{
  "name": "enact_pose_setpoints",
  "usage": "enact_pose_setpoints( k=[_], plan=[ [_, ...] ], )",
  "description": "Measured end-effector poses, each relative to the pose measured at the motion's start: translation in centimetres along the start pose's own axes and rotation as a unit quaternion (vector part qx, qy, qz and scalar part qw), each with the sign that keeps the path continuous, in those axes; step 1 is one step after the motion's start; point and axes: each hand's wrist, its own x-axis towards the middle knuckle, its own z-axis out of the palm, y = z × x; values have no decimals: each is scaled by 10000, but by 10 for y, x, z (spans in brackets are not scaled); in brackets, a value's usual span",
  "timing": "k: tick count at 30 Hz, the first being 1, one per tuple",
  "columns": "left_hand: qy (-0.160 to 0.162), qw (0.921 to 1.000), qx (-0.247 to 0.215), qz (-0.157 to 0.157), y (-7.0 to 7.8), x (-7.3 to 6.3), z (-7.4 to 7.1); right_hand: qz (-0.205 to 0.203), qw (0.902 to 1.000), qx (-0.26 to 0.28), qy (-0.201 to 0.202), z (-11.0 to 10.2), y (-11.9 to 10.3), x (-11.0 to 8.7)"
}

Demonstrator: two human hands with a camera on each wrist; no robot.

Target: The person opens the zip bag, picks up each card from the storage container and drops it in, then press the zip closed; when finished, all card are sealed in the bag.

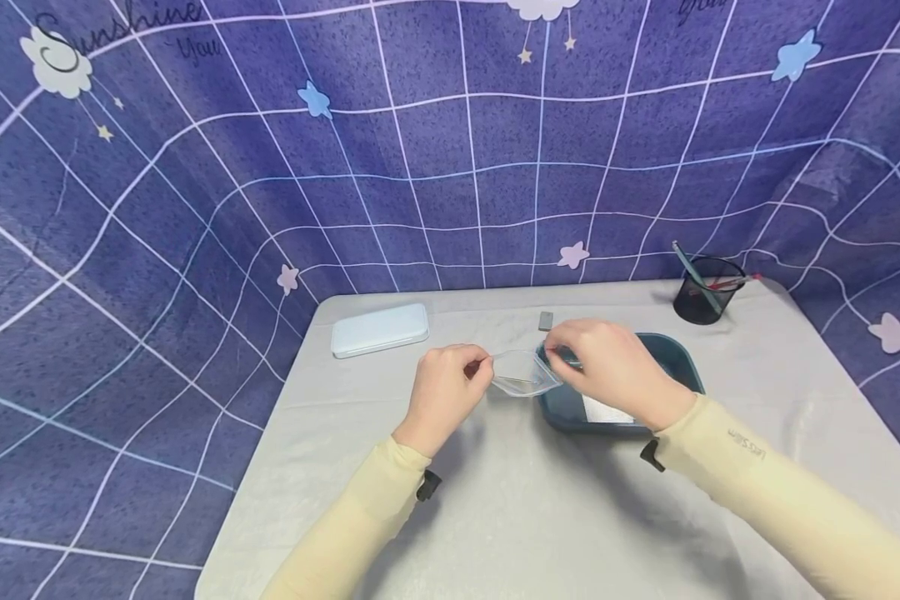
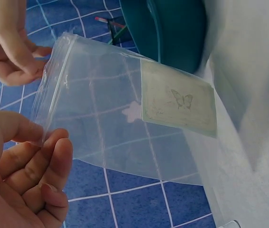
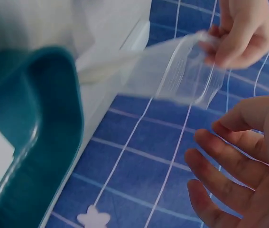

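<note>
A clear bag (image 2: 108, 92) is seemingly being adjusted, left hand (image 1: 442, 393) pinching it, right hand (image 1: 615, 367) loose, empty, its grip likely needed.

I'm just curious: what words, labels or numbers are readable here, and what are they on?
"Sunshine": blue patterned cloth, upper left.
"You": same cloth, just below "Sunshine".
"You", apparently: same cloth, upper right, cut off by the picture's top edge.
Right sleeve: upside-down print, too small to read surely.
Card in the clear bag: a butterfly, no readable words.
Numbers: none readable.
</note>
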Motion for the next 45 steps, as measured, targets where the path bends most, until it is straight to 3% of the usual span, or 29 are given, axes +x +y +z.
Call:
enact_pose_setpoints(
  k=[7,19,27,36,45],
  plan=[
    [-23,10000,25,-36,0,0,0,587,9970,-104,-500,5,39,-1],
    [-31,10000,16,12,-1,-1,0,950,9845,-328,-1439,38,98,-24],
    [-57,10000,38,35,-3,-2,2,1037,9733,-431,-2000,57,115,-40],
    [-104,9999,79,26,-1,-1,1,1066,9593,-531,-2562,60,127,-50],
    [-22,9999,92,66,0,-3,2,1111,9573,-545,-2613,62,130,-57]
  ],
)
